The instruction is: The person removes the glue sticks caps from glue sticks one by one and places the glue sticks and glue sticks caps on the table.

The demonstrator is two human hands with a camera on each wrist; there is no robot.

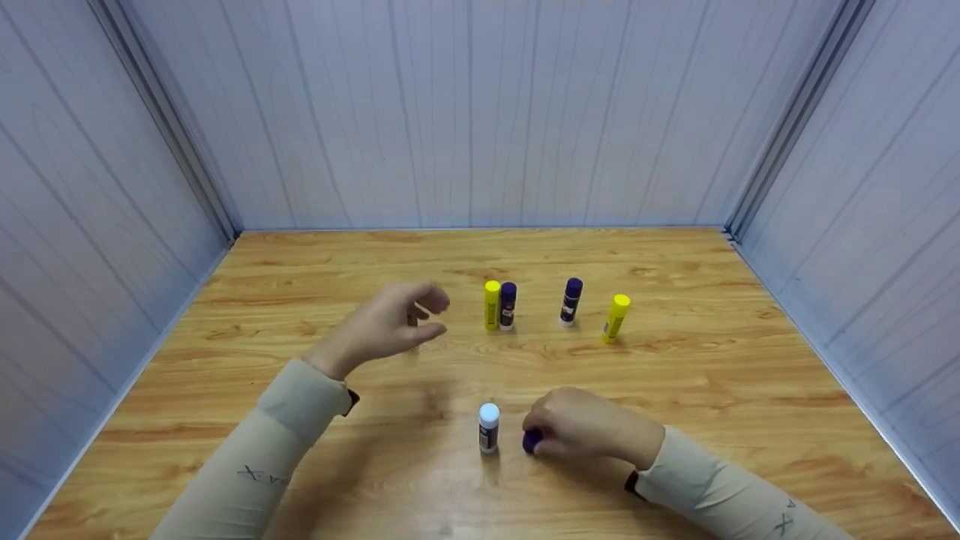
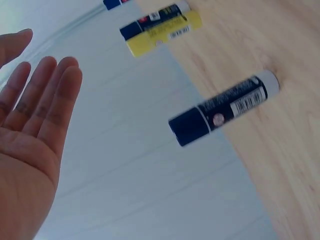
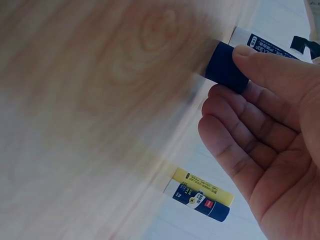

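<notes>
My right hand (image 1: 581, 426) pinches a navy glue stick cap (image 3: 226, 67) between thumb and fingers, low at the tabletop. Just left of it stands a glue stick (image 1: 488, 435) with a pale top and no navy cap on; part of its label shows behind the thumb in the right wrist view. My left hand (image 1: 379, 324) hovers over the left side of the table, fingers loosely bent and thumb apart, holding nothing. Nearest to it is an upright navy-capped glue stick (image 2: 225, 107), mostly hidden behind the hand in the head view.
Farther back, a yellow glue stick (image 1: 491, 306) and a navy one (image 1: 508, 307) stand side by side. Right of them are another navy glue stick (image 1: 571, 302) and a yellow one (image 1: 616, 319). Pale panel walls (image 1: 480, 112) enclose the wooden table (image 1: 712, 360) at back and sides.
</notes>
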